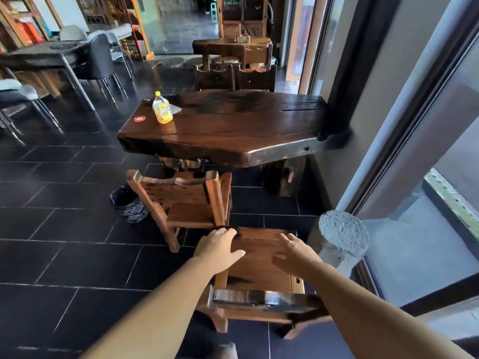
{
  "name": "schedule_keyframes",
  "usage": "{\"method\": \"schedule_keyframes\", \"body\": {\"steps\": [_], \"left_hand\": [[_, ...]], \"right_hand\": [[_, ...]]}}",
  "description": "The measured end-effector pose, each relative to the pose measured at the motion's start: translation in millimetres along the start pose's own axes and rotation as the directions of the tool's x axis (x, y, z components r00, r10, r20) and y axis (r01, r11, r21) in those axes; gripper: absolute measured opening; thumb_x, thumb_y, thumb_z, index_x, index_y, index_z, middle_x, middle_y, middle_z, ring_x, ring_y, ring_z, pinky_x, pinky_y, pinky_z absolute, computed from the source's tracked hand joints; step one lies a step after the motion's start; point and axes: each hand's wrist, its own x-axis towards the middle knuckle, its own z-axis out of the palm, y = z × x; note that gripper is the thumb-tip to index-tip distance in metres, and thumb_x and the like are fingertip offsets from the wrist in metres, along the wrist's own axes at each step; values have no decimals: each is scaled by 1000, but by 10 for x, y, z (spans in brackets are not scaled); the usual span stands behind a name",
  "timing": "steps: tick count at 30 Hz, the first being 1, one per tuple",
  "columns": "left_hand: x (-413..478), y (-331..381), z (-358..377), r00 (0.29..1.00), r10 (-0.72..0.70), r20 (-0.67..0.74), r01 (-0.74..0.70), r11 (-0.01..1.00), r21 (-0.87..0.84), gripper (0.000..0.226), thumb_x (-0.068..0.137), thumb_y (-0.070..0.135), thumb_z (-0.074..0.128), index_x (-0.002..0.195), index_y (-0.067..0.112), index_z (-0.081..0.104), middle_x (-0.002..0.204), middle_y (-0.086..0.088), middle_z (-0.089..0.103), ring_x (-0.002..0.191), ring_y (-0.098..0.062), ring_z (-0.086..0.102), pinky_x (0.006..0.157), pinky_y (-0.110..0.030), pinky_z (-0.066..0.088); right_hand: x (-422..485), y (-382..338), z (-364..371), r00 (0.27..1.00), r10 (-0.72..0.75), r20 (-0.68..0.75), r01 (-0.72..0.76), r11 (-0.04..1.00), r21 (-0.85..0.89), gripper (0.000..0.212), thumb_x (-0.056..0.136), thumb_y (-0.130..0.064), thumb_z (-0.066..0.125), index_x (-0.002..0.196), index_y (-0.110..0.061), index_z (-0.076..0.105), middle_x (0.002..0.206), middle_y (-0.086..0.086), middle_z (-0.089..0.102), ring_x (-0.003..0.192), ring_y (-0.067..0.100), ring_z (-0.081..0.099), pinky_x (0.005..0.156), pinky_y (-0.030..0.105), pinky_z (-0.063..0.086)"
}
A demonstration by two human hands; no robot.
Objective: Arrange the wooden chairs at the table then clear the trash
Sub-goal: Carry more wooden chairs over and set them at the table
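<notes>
Nearest to us stands a wooden chair [261, 265], its back toward us, well apart from the worktop [233, 125]. Our left hand [220, 246] and right hand [294, 255] lie flat on its seat, fingers spread wide, gripping nothing. We should take both seat edges and push straight (not twisting), avoiding the second chair [189, 203] ahead, which sits tilted at the worktop's edge. Farther, the yellow bottle [162, 108] stands upright on the worktop, probably trash for later.
</notes>
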Motion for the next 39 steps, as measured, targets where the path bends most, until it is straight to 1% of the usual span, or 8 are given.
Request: {"method": "schedule_keyframes", "body": {"steps": [4, 10, 16, 20, 24, 27, 33, 39], "left_hand": [[-3, 51, 317, 1000, 24, -3, -24, 1000, -3, 64, 90, 64, 50, 139, 23, 45, 136, 2, 53, 125, -21, 49, 101, -40, 43], [-149, 29, 959, 999, 38, 24, -38, 999, -8, 80, 86, 73, 42, 147, 21, 37, 146, 4, 41, 133, -18, 40, 110, -36, 34], [-243, -125, 1464, 997, 55, 53, -59, 995, 82, 97, 76, 86, 29, 148, 20, 37, 147, 3, 42, 138, -21, 38, 121, -46, 18], [-239, -116, 1613, 993, 13, 116, -29, 991, 133, 90, 76, 87, 30, 136, 22, 46, 134, 3, 52, 127, -21, 46, 114, -42, 27], [-224, -106, 1731, 998, -21, 57, 12, 989, 145, 77, 75, 88, 32, 107, 24, 60, 110, 5, 64, 108, -21, 54, 99, -40, 35], [-219, -154, 1796, 1000, -4, -9, 5, 993, 122, 76, 71, 89, 33, 96, 24, 63, 99, 6, 66, 100, -22, 56, 92, -40, 38], [-263, -157, 1769, 999, 23, 41, -28, 990, 136, 83, 71, 91, 23, 105, 25, 61, 110, 8, 63, 106, -19, 53, 96, -38, 35], [-279, -202, 1849, 998, 55, -4, -54, 990, 132, 80, 74, 89, 29, 99, 22, 64, 100, 6, 65, 98, -22, 56, 91, -40, 39]], "right_hand": [[-56, 209, 264, 999, 41, 18, -40, 998, -46, 70, 86, -63, 52, 143, -27, 36, 140, 4, 48, 126, 27, 50, 100, 45, 43], [-249, 395, 836, 998, 54, 24, -51, 994, -99, 64, 84, -71, 48, 132, -29, 44, 130, -1, 50, 125, 25, 48, 102, 43, 38], [-390, 571, 1309, 985, 20, -171, -49, 985, -164, 64, 72, -78, 51, 106, -25, 59, 103, 1, 62, 100, 29, 63, 95, 54, 46], [-424, 668, 1467, 961, -77, -265, 20, 977, -211, 53, 68, -76, 55, 94, -31, 49, 87, -1, 60, 86, 28, 63, 85, 50, 51], [-376, 706, 1547, 960, -37, -276, -31, 971, -239, 50, 72, -72, 51, 81, -23, 54, 78, -1, 59, 79, 27, 62, 75, 43, 48], [-351, 721, 1557, 968, -8, -252, -52, 971, -232, 50, 70, -71, 65, 82, -23, 55, 78, 0, 60, 81, 28, 63, 75, 43, 48], [-435, 703, 1600, 976, 25, -214, -76, 969, -235, 51, 71, -70, 69, 87, -23, 57, 83, 1, 60, 85, 28, 60, 77, 45, 44], [-522, 710, 1644, 969, 22, -245, -81, 969, -234, 49, 74, -69, 65, 87, -22, 55, 86, 2, 57, 87, 29, 56, 79, 45, 37]]}}
